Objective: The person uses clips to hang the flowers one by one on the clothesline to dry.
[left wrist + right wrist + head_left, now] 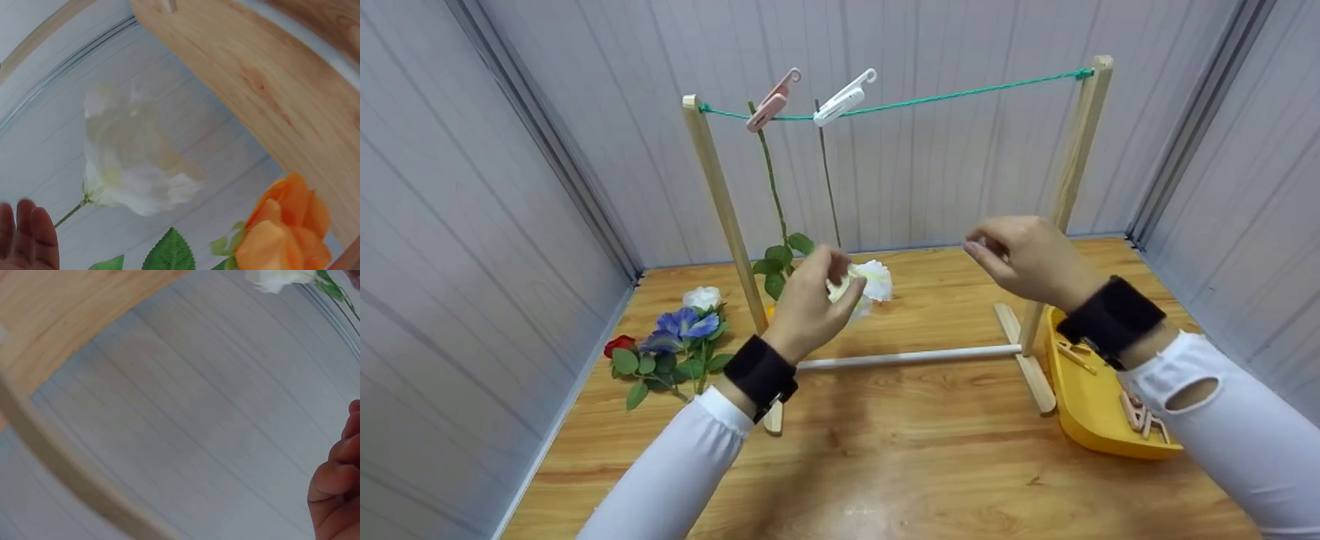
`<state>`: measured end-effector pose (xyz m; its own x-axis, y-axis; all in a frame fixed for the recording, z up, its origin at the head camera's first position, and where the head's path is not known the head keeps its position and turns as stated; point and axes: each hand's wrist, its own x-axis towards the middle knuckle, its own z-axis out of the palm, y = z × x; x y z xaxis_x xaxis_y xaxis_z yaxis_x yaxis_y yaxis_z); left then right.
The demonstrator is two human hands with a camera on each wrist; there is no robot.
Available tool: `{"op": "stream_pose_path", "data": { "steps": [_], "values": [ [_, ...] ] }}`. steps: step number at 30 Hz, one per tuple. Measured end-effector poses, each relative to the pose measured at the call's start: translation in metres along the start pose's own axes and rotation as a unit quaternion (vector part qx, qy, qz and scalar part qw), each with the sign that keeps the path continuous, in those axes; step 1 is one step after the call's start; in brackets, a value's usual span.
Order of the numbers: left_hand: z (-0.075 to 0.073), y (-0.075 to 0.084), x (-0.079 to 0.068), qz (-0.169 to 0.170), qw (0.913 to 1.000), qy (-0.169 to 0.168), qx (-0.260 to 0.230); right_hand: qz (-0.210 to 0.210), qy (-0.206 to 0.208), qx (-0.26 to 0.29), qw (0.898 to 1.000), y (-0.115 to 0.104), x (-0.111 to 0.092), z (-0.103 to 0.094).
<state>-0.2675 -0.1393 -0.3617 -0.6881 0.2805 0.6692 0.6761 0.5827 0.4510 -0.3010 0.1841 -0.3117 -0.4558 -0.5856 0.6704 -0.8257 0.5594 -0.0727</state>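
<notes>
My left hand [814, 304] is in front of the white flower [877, 280], its fingers loosely bent and holding nothing. In the left wrist view, its fingertips appear near the stem of that flower, beside an orange rose [284, 230]. My right hand [1027, 259] is raised near the right post, fingers loosely curled, with nothing visible in it. A pink clothespin [769, 109] and a white clothespin [840, 105] clip two stems to a green cord [952, 95]. Both flowers hang head down; my left hand partly hides them.
The cord runs between two wooden posts [1076, 161], joined low by a white bar [915, 355]. At left lie a red rose [619, 346], a blue flower [681, 328] and a white flower [703, 298]. A yellow tray [1084, 405] at right holds several clothespins [1140, 414].
</notes>
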Motion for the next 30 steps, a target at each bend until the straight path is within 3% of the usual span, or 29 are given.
{"op": "stream_pose_path", "data": {
  "steps": [4, 11, 15, 21, 25, 30],
  "values": [
    [0.002, -0.003, -0.019, 0.007, 0.9988, -0.040, 0.027, 0.033, -0.035, -0.001, 0.999, 0.011, -0.032, -0.001],
    [0.006, -0.013, -0.048, -0.036, 0.9908, -0.119, 0.055, 0.123, -0.093, -0.006, 0.988, 0.028, -0.087, -0.006],
    [0.008, -0.019, -0.060, -0.045, 0.9860, -0.147, 0.064, 0.198, -0.145, -0.022, 0.969, 0.040, -0.108, -0.007],
    [0.012, -0.026, -0.073, -0.058, 0.9811, -0.173, 0.063, 0.260, -0.232, -0.042, 0.936, 0.062, -0.133, -0.002],
    [0.015, -0.028, -0.079, -0.063, 0.9768, -0.193, 0.067, 0.280, -0.275, -0.047, 0.919, 0.077, -0.147, 0.006],
    [0.018, -0.030, -0.085, -0.060, 0.9703, -0.221, 0.078, 0.274, -0.301, -0.069, 0.911, 0.090, -0.159, 0.017]
  ]
}}
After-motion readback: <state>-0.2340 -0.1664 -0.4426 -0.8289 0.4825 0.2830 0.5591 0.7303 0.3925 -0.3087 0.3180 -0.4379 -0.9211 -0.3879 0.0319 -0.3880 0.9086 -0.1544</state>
